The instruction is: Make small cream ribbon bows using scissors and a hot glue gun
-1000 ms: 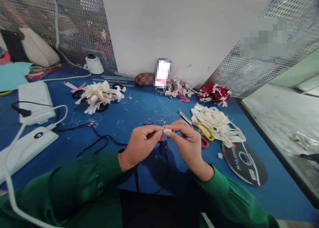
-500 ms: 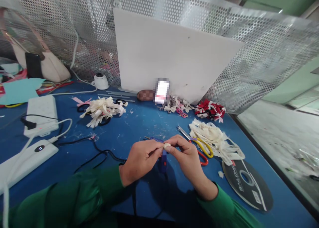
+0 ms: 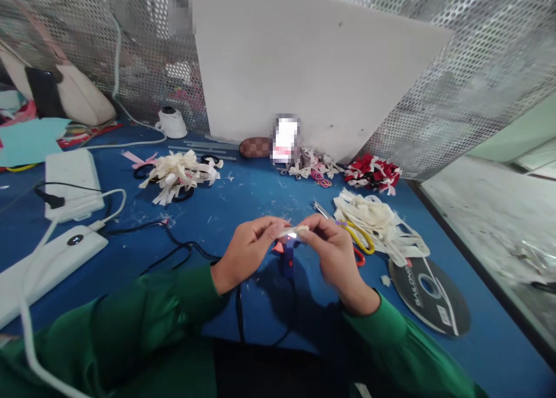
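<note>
My left hand [image 3: 249, 248] pinches one end of a short cream ribbon strip [image 3: 286, 232] between thumb and fingers. At the other end, my right hand [image 3: 330, 253] is closed on the ribbon's gathered part. The strip spans the gap between both hands. Just below it, a blue gun-shaped tool with a cord [image 3: 287, 263] stands on the table, a small bright light showing near its top; my fingers and the ribbon partly hide it. Right of my right hand lie scissors with yellow handles [image 3: 360, 238] and red-orange handles [image 3: 359, 258], partly covered by the hand.
Cream ribbon loops [image 3: 377, 224] and a black spool disc [image 3: 428, 296] lie to the right. Red-and-white ribbon pieces [image 3: 373, 172] sit behind. Cream bows [image 3: 180, 175], black cables [image 3: 186, 250] and a white power bank [image 3: 52, 270] are leftward. A lit phone [image 3: 285, 138] leans on a white board [image 3: 313, 68].
My hands have moved slightly apart, and a length of cream ribbon now shows between them. A light now shows at the blue tool. The view has tilted down a little.
</note>
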A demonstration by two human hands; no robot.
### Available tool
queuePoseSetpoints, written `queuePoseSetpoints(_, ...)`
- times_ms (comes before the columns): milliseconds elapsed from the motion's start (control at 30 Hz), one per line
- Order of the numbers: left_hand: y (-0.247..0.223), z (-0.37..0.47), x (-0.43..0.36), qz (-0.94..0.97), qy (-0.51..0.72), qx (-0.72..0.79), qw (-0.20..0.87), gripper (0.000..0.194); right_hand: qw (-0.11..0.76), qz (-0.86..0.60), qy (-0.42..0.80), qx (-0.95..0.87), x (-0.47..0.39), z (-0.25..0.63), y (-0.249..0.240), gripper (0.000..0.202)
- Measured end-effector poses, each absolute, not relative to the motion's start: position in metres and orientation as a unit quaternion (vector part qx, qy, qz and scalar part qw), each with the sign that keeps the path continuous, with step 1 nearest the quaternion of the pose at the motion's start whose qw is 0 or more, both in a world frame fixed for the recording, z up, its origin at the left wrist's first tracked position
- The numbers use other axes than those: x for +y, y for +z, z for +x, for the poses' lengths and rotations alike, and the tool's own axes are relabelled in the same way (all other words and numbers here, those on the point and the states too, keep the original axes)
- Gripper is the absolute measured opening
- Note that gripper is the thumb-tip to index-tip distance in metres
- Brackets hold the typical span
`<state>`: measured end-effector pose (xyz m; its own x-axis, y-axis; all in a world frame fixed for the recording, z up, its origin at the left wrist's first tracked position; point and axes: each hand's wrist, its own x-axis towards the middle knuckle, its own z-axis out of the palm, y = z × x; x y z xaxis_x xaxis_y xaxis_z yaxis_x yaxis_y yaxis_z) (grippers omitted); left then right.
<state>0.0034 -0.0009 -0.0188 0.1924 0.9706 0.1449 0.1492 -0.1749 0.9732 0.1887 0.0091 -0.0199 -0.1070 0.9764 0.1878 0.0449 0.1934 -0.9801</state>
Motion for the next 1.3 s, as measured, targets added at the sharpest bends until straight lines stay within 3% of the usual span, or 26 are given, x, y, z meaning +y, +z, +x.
queuePoseSetpoints(200,-0.0226,0.0019,0.0017,0.582,0.489,0.464,0.455,0.004,0.519,-0.443,0.496,-0.536,0.0117,0.1893,-0.0196,0.014)
queuePoseSetpoints(467,-0.0215,0.0044,-0.0043,0.629,0.472,0.455,0.419,0.019,0.514,-0.446,0.441,-0.585,0.0116,0.1917,-0.0216,0.009)
queuePoseSetpoints(800,-0.0199,0.0064,-0.0015,0.562,0.506,0.463,0.462,0.021,0.511,-0.444,0.401,-0.617,0.0111,0.1932,-0.0186,0.009)
queuePoseSetpoints(1033,-0.0196,0.0073,0.0003,0.544,0.515,0.503,0.431,0.023,0.508,-0.444,0.385,-0.630,0.0099,0.1926,-0.0169,0.009)
queuePoseSetpoints(1300,-0.0216,0.0066,0.0003,0.577,0.495,0.486,0.430,0.012,0.512,-0.441,0.378,-0.633,0.0105,0.1923,-0.0167,0.008)
